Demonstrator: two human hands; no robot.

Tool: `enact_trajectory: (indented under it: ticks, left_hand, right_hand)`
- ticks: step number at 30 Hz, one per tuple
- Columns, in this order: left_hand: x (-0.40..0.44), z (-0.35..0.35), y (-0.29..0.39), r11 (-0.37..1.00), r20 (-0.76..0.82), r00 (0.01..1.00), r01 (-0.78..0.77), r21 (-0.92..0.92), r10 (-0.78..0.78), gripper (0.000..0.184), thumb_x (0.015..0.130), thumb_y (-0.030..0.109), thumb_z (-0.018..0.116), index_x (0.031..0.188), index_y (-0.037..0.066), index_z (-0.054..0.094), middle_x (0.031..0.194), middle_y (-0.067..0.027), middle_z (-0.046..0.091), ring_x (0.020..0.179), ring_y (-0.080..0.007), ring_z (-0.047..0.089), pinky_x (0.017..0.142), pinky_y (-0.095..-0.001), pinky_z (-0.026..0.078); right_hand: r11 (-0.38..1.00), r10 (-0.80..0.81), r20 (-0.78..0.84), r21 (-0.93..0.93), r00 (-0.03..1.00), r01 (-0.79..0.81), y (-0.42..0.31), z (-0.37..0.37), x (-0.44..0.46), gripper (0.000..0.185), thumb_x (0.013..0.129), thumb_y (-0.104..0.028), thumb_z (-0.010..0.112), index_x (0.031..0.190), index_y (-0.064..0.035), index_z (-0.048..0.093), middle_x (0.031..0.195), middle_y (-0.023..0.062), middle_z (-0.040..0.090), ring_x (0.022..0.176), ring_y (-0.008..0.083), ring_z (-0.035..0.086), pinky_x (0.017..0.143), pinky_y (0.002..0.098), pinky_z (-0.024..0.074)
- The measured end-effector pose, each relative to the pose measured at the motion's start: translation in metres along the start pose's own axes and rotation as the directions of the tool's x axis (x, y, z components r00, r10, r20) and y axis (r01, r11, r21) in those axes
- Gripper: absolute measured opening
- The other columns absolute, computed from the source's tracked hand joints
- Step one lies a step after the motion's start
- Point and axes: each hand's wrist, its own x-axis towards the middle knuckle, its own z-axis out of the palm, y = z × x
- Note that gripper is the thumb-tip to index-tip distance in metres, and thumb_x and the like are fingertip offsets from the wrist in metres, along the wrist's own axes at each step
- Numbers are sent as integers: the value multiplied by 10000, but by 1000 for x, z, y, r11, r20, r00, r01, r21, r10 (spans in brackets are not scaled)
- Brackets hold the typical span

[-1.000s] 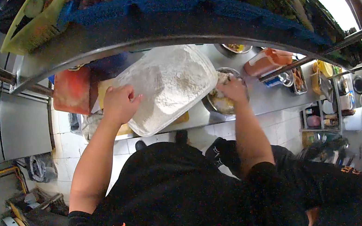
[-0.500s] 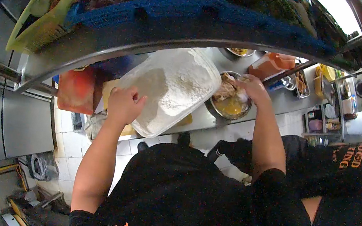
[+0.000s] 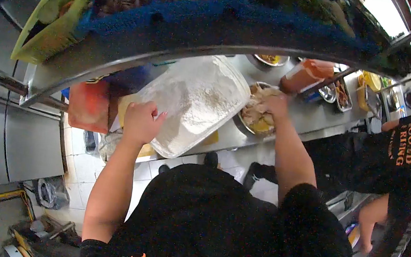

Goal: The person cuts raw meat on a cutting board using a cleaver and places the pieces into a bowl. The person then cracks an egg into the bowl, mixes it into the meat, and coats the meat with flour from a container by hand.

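A large translucent tub (image 3: 166,150) of white, flour-like powder (image 3: 204,104) sits on the counter in front of me. My left hand (image 3: 142,123) hovers at the tub's left edge, fingers loosely curled, thumb apart, nothing visible in it. To the right of the tub is a round metal bowl (image 3: 244,126) with pale pieces of raw meat (image 3: 257,109) and yellow, egg-like liquid (image 3: 266,126). My right hand (image 3: 275,107) reaches into this bowl with its fingers closed around meat; the fingertips are partly hidden.
An overhead metal shelf (image 3: 174,55) carries a blue basket (image 3: 180,10) of chopped vegetables and a green basket (image 3: 53,26). An orange-brown container (image 3: 306,75) stands behind the bowl. A red-stained block or container (image 3: 89,106) lies left. A co-worker in black (image 3: 372,148) is close on the right.
My right hand has moved down and left into the meat, which now covers more of the yellow liquid. The co-worker at right has shifted away. My left hand is almost unmoved.
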Motion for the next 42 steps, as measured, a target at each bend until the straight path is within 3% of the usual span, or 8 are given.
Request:
enact_trajectory:
  ticks: [2,5,11,17,19,27,36,42]
  left_hand:
    - [2,5,-8,1000,-39,999,-16,5,16,323,801,354,696,685,81,568,648,-109,606,654,-328,588,791,-455,416]
    - [0,11,-11,999,-34,999,-39,7,39,320,805,355,691,692,82,568,656,-106,608,659,-326,588,789,-448,417]
    - [2,7,-7,1000,-11,1000,-18,4,18,320,813,365,682,705,83,577,669,-107,619,662,-324,584,800,-438,421]
    - [4,9,-7,1000,13,1000,-21,7,21,321,809,376,683,708,85,591,694,-113,638,681,-331,605,796,-442,434]
    - [3,4,-9,1000,18,1000,0,6,0,322,807,379,683,710,84,596,700,-116,641,698,-333,616,792,-447,439]
    - [3,4,-8,999,99,994,36,-13,-34,308,833,386,654,744,93,618,701,-117,645,738,-335,629,840,-467,429]
    - [3,1,-7,999,69,997,25,-21,-24,310,837,384,641,767,85,605,708,-122,644,744,-332,629,875,-464,421]
    - [6,2,-7,1000,76,997,17,-1,-17,315,815,381,659,742,82,591,706,-116,635,735,-326,625,846,-459,422]
  right_hand:
    - [976,-115,-12,-189,993,110,0,-21,9,325,746,-77,674,1058,12,677,961,185,711,869,303,700,798,401,553]
    - [538,303,90,806,949,-248,1,-56,-10,302,780,-93,681,1063,13,685,907,142,705,836,238,685,743,363,540]
    - [741,137,180,634,974,-222,-27,-90,-21,238,820,-126,677,1014,12,696,912,106,693,796,217,650,727,344,516]
    - [832,-379,-522,170,764,529,-73,-105,-4,303,833,-213,708,1084,-43,699,953,121,710,828,205,649,769,308,506]
    - [717,-293,137,686,946,122,-153,-142,-17,417,808,-257,710,1180,-76,659,944,156,711,902,279,676,837,391,530]
    - [594,-574,693,-15,436,805,-229,-42,0,506,690,-177,738,1170,-37,667,1133,211,674,1083,378,636,922,439,507]
    - [904,-298,354,402,887,143,-208,-62,8,413,748,-88,733,1148,-3,669,1070,198,698,1019,315,672,876,398,525]
    - [54,-244,221,975,944,-214,-112,-94,20,323,799,-7,712,1116,1,651,1019,90,690,930,209,662,861,353,510]
